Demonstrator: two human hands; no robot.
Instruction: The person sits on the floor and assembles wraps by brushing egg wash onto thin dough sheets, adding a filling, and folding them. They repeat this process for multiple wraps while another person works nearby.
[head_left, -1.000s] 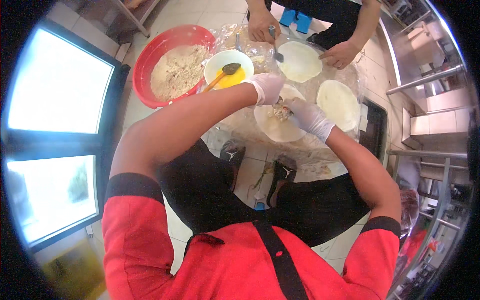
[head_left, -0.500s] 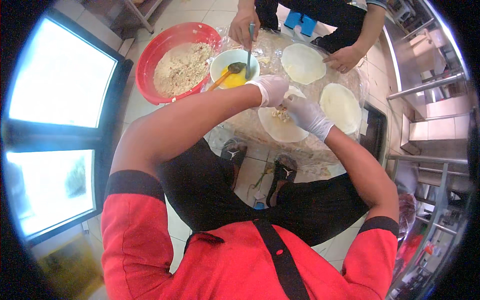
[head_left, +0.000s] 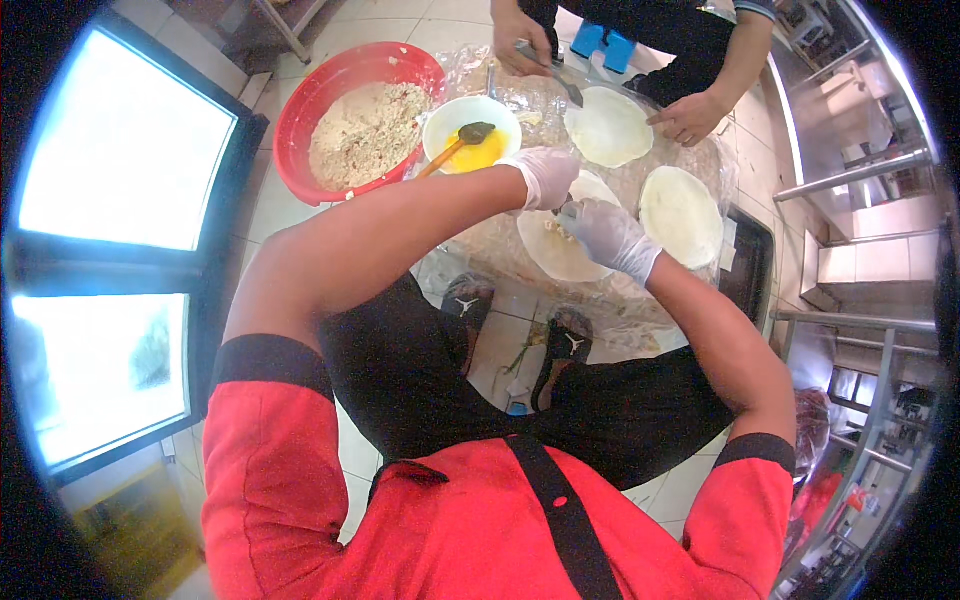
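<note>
Since half a second ago your two gloved hands have barely shifted over the nearest dough round, while the other person's hand has carried the metal tool (head_left: 552,68) from above the bowl to the far dough round.

Your left hand (head_left: 545,175) is curled, fingers pressed together, at the far edge of the near dough round (head_left: 550,250). Your right hand (head_left: 610,235) rests on the same round just beside it, fingers bent and closed on a small bit of filling; exactly what it pinches is too small to tell. The two hands almost touch.

That round lies on the plastic-covered desk (head_left: 500,245), at the edge nearest your knees. A second round (head_left: 680,215) lies to its right, near the desk's right edge, and a third (head_left: 608,127) lies toward the far edge, where the other person's hand (head_left: 685,118) presses down beside it.

At the desk's far left corner stands a white bowl (head_left: 470,135) of yellow liquid with a spoon (head_left: 460,142) in it. A red basin (head_left: 365,120) of crumbly filling sits just left of the bowl.
</note>
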